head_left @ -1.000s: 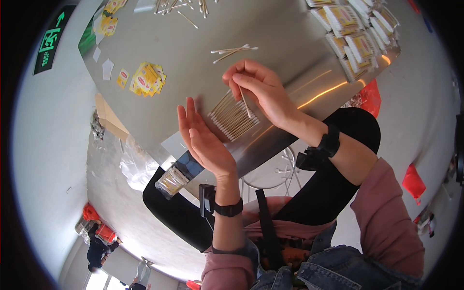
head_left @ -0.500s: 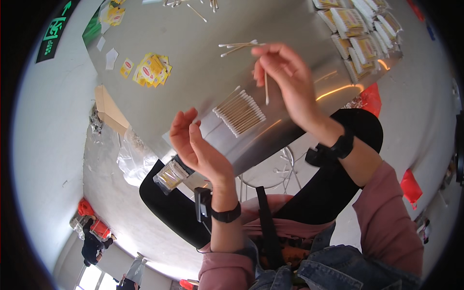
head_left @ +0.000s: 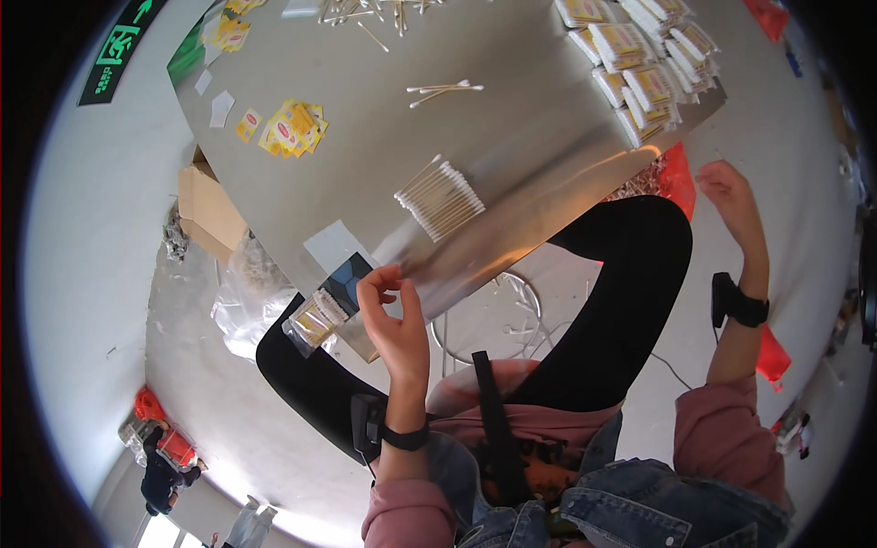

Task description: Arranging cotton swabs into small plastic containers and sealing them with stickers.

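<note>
Beyond the table's right edge, my right hand (head_left: pixel 729 187) is held out beside a red bag (head_left: pixel 677 183). Its fingers are bent together, and I cannot make out what, if anything, is between them. My left hand (head_left: pixel 395 315) hovers at the table's near edge, fingers loosely curled and apart from the thumb, holding nothing visible. A row of cotton swabs (head_left: pixel 440 201) lies side by side on the metal table (head_left: pixel 512 137), ahead of that hand. Left of it sits a clear packet of cotton swabs (head_left: pixel 315 321), by a dark blue pad (head_left: pixel 348 277) and a white sheet (head_left: pixel 336 242).
Packed swab bags (head_left: pixel 630 73) are heaped at the far right. A few loose swabs (head_left: pixel 443 89) lie mid-table, with more loose swabs (head_left: pixel 393 14) at the far edge. Yellow printed cards (head_left: pixel 294 128) are piled at left. A cardboard box (head_left: pixel 206 205) stands beside the table.
My right hand has swung off the table to the right; the swab it held is no longer clearly visible. The left hand has drawn back toward me, away from the swab row.
</note>
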A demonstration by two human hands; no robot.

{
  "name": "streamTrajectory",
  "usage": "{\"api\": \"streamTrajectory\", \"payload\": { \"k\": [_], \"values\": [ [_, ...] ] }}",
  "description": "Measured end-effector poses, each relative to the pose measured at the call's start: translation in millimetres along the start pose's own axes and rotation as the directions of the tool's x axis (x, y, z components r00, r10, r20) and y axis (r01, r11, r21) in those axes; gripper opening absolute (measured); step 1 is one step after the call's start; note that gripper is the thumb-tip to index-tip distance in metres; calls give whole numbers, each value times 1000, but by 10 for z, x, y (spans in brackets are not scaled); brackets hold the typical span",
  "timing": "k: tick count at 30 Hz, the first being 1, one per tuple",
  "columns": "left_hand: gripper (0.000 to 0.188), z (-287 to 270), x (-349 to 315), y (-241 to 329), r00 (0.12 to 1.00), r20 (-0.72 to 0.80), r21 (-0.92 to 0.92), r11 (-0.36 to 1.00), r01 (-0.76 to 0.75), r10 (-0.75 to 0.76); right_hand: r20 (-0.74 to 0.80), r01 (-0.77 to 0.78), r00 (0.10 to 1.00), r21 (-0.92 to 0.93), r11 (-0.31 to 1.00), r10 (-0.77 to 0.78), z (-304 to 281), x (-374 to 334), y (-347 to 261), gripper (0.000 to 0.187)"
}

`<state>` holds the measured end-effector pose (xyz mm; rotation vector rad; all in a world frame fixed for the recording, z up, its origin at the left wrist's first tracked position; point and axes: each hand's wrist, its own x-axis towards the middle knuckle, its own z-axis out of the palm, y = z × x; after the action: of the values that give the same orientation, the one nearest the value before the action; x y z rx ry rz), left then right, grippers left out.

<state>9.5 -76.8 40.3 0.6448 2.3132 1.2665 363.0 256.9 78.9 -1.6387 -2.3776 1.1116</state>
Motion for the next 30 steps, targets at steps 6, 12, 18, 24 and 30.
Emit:
{"api": "streamTrajectory", "payload": {
  "k": [6, 12, 18, 24, 30],
  "values": [
    [21, -32, 189, 189, 998, 7, 142, 988, -64, 64, -188, 254, 956, 158, 954, -224, 296, 195, -891, 17],
    [26, 61, 349, 182, 972, 5, 270, 936, -227, 234, -245, 553, 833, 344, 759, -496, 1130, 505, -2065, 9],
    [63, 231, 363, 257, 888, 216, 484, 746, -458, 405, -49, 560, 785, 483, 673, -617, 1756, 529, -1929, 14],
    [109, 585, 517, 182, 876, 392, 667, 569, -481, 281, 61, 688, 661, 347, 637, -747, 1876, 531, -1770, 15],
    [117, 667, 512, 120, 876, 395, 713, 509, -482, 276, 51, 738, 625, 285, 611, -779, 1962, 538, -1671, 14]
  ]
}}
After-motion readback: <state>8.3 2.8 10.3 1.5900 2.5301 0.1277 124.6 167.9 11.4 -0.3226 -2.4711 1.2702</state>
